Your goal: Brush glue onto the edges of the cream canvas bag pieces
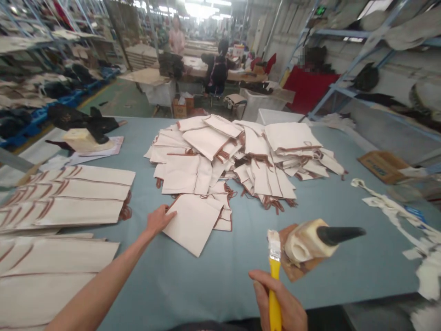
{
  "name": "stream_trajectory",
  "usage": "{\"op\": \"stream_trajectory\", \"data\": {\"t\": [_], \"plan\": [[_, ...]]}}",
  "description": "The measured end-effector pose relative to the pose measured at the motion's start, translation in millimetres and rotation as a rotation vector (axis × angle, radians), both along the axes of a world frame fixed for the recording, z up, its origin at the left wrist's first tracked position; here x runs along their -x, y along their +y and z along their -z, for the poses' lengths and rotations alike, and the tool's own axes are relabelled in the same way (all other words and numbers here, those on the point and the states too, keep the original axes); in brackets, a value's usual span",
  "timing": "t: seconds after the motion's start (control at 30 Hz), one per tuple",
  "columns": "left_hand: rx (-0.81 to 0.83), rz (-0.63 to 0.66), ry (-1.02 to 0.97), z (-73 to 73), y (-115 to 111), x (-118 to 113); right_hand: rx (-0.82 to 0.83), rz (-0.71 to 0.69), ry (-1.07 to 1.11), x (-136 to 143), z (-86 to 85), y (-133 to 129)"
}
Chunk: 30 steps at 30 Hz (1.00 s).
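Observation:
My left hand [160, 219] reaches across the table and pinches the left corner of a cream fabric piece [193, 223] at the front of a loose heap. Brown edging shows on several pieces of the heap [220, 151]. Nearer to me, my right hand [280, 299] holds a paintbrush [274, 271] by its yellow handle, bristles pointing away from me. Whitish stuff coats the bristles and the metal band. Just right of the brush, a cream-coloured container [308, 243] with a black spout or handle sits on a brown piece of board [292, 275].
Stacked cream pieces with brown edging [82, 195] lie at the left. Behind them are a yellowish block [82, 139] and dark cloth [77, 118]. White strips [392, 209] and a cardboard box [384, 166] are on the right. Other people work farther back.

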<state>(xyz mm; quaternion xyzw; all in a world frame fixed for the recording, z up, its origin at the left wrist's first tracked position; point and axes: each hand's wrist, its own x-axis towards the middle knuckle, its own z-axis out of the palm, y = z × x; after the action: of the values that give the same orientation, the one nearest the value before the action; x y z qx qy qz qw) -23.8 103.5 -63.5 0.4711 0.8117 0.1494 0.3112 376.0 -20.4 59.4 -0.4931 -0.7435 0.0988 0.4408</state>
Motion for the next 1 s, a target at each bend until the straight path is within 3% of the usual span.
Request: {"op": "stream_trajectory", "data": {"t": [0.13, 0.33, 0.5, 0.6, 0.73, 0.9, 1.0], "plan": [[0.073, 0.030, -0.289, -16.4, -11.0, -19.6, 0.015, -0.041, 0.044, -4.4, -0.8, 3.2], [-0.024, 0.038, -0.614, -54.0, -69.5, -59.9, 0.029, -0.166, 0.016, 6.8, -6.9, 24.2], [-0.122, -0.066, -0.757, -91.9, -100.6, -100.8, 0.036, -0.243, -0.003, 33.3, 6.2, 30.3], [-0.160, -0.155, -0.851, -116.1, -108.1, -124.4, 0.033, -0.320, -0.007, 45.4, 11.0, 26.0], [-0.150, -0.301, -1.032, -142.1, -108.5, -140.4, -0.034, -0.376, -0.039, 51.6, 4.1, 16.5], [-0.115, -0.404, -1.199, -157.9, -100.2, -143.6, -0.221, -0.315, -0.147, 56.4, -9.0, 19.8], [-0.087, -0.355, -1.235, -166.7, -102.7, -140.6, -0.264, -0.319, -0.097, 53.5, -20.8, 34.4]]}}
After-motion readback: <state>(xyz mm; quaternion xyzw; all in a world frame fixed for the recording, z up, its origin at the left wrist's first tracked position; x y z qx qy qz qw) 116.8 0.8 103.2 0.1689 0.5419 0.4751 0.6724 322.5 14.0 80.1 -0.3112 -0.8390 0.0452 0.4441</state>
